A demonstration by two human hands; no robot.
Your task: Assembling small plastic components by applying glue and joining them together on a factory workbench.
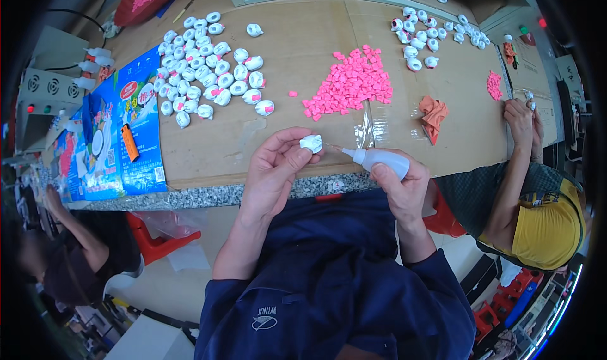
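Between the thumb and fingers of my left hand (278,164) is a small white figure head (311,143), held above the table's front edge. My right hand (404,186) grips a translucent squeeze bottle (386,162), tilted so its thin nozzle points left at the piece. The nozzle tip is close to the head; whether they touch I cannot tell. Beyond my hands lies a heap of small pink pieces (354,85), with one loose pink piece (293,94) to its left. Many white heads (202,69), some with pink parts on them, are spread at the far left.
More white heads (417,34) lie at the back right. A crumpled orange cloth (434,115) rests right of the pink heap. On the left are a blue printed sheet (142,151) and an orange-handled tool (129,142). Co-workers sit on both sides; one's hands (521,116) work at the right.
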